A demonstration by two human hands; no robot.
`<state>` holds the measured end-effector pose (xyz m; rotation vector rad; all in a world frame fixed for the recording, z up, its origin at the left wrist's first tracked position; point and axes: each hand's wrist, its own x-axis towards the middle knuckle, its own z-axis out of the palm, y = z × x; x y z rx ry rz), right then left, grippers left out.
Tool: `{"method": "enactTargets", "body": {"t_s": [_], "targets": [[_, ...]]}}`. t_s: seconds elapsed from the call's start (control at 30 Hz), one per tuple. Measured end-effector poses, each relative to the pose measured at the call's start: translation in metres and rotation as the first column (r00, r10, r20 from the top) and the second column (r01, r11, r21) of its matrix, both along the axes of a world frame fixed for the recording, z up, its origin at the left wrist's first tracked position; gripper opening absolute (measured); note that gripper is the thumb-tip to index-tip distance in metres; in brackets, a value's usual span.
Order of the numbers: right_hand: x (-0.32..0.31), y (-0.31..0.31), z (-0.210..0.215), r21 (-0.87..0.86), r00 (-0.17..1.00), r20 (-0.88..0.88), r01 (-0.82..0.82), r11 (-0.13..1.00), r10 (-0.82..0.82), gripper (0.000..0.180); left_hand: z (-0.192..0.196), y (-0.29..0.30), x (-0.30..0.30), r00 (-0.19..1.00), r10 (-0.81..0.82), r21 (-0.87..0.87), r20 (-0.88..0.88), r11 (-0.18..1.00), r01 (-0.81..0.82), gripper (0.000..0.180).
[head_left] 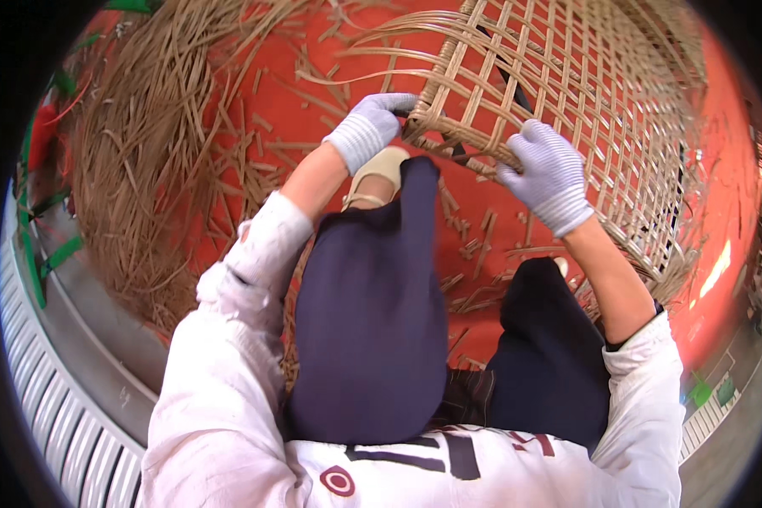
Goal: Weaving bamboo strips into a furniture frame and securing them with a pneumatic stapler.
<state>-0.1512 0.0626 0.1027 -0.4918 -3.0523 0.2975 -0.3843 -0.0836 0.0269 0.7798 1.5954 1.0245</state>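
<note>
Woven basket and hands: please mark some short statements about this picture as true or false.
1. Both hands wear light knit gloves. True.
2. The left hand and right hand grip the woven basket at its rim. True.
3. The floor is blue. False: it is orange-red.
4. The loose cane strips lie heaped on the person's right. False: they lie on the left.
5. The basket is solid plastic. False: it is open lattice weave.

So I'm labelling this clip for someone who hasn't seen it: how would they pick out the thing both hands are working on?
Look at the orange floor, strewn with cut cane bits. At the top right, above the knees, is a half-woven basket of pale cane strips, and the gloved left hand and right hand grip its lower edge. Unlike the loose heap of strips on the left, it forms an open square lattice.
</note>
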Motion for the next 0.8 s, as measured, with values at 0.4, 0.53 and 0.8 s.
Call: {"method": "enactTargets", "body": {"t_s": [0.4,0.53,0.8], "targets": [[0.066,0.071,0.322,0.131,0.966,-0.213,0.174,0.976,-0.144,0.021,0.318,0.032,0.078,0.882,-0.248,0.383,0.401,0.92,0.084,0.04],[0.074,0.084,0.372,0.024,0.982,-0.15,0.116,0.993,-0.112,0.026,0.357,0.016,0.113,0.845,-0.152,0.426,0.513,0.9,-0.096,0.031],[0.059,0.053,0.4,0.115,0.886,-0.436,0.228,0.967,-0.157,0.031,0.375,0.039,0.095,0.473,0.286,0.034,0.834,0.827,-0.561,0.022]]}}
